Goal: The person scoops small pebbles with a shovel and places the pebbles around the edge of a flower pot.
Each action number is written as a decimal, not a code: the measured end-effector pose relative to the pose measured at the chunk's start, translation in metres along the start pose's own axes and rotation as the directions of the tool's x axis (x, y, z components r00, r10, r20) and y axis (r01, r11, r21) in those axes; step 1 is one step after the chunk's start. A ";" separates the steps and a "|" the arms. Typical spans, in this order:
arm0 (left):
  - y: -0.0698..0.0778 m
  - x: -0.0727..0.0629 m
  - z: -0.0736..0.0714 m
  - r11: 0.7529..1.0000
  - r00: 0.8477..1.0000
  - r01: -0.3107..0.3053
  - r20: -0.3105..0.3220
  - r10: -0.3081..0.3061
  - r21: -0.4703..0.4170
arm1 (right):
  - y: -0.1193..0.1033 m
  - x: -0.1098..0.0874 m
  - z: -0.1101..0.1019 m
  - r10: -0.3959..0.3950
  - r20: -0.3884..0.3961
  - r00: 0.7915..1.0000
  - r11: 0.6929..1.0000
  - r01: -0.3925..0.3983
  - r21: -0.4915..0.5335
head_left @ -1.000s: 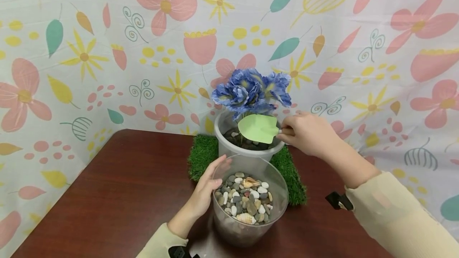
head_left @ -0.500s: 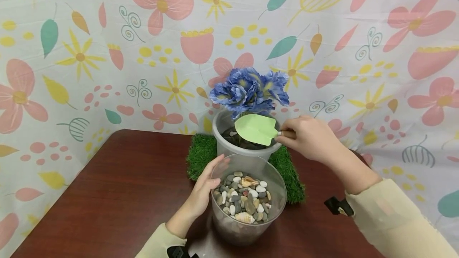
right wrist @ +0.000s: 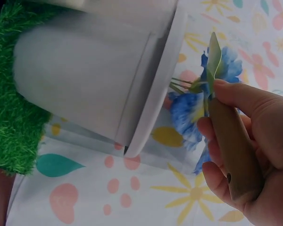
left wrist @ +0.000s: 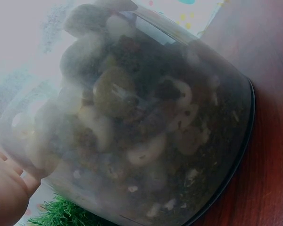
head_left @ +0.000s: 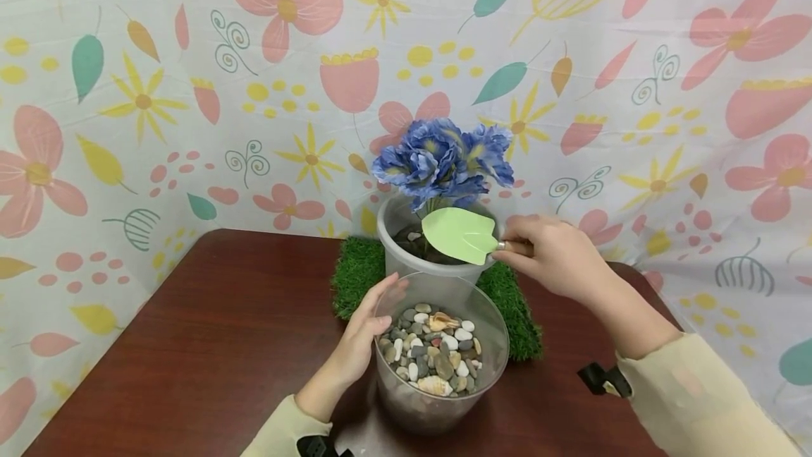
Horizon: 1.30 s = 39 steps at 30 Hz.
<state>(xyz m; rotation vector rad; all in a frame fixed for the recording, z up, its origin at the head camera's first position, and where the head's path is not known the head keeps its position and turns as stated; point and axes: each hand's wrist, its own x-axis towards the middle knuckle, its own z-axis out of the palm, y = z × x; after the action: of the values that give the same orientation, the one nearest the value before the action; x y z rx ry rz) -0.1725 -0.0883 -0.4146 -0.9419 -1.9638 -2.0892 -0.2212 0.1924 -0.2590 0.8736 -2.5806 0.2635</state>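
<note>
My right hand (head_left: 558,252) grips the wooden handle of a garden trowel (head_left: 459,233). Its light green blade hovers over the grey flowerpot (head_left: 438,268), with no stones visible on it. Blue flowers (head_left: 440,161) stand in that pot, above dark soil and a few stones. In the right wrist view, curled fingers wrap the trowel handle (right wrist: 236,150). My left hand (head_left: 355,337) rests along the left side of a clear plastic bucket (head_left: 431,411), its fingers fairly straight. Pebbles (head_left: 438,358) and shells lie in this bucket; the left wrist view shows them blurred through its wall.
A mat of artificial grass (head_left: 517,323) lies under the flowerpot. Both containers stand on a dark red-brown table (head_left: 222,330), the clear bucket nearer me. Behind the table hangs a flower-patterned cloth (head_left: 190,90).
My right hand has moved a little right and down with the trowel, and the blade has turned slightly. The left hand stays on the bucket.
</note>
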 end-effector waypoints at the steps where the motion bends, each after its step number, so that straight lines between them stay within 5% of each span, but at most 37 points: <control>1: 0.000 0.000 0.000 1.000 1.000 -0.002 0.000 0.002 0.002 | 0.001 -0.001 0.001 0.005 0.002 1.000 1.000 -0.005 0.002; 15: 0.003 0.001 -0.001 1.000 1.000 -0.007 0.000 0.007 0.004 | -0.011 -0.022 -0.002 0.083 0.160 0.984 0.990 -0.099 0.097; 28: 0.000 0.001 -0.001 1.000 1.000 -0.010 0.002 0.010 -0.004 | -0.036 -0.035 -0.011 -0.028 0.303 0.953 0.992 -0.011 0.128; 39: 0.000 0.001 -0.001 1.000 1.000 0.007 0.003 -0.007 0.001 | -0.049 -0.043 -0.012 -0.091 0.342 0.935 0.994 0.062 0.093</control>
<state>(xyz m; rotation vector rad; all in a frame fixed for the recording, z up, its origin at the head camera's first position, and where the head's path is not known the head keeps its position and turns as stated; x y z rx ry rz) -0.1738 -0.0886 -0.4143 -0.9392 -1.9722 -2.0919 -0.1561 0.1808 -0.2648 1.1367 -2.8648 0.2084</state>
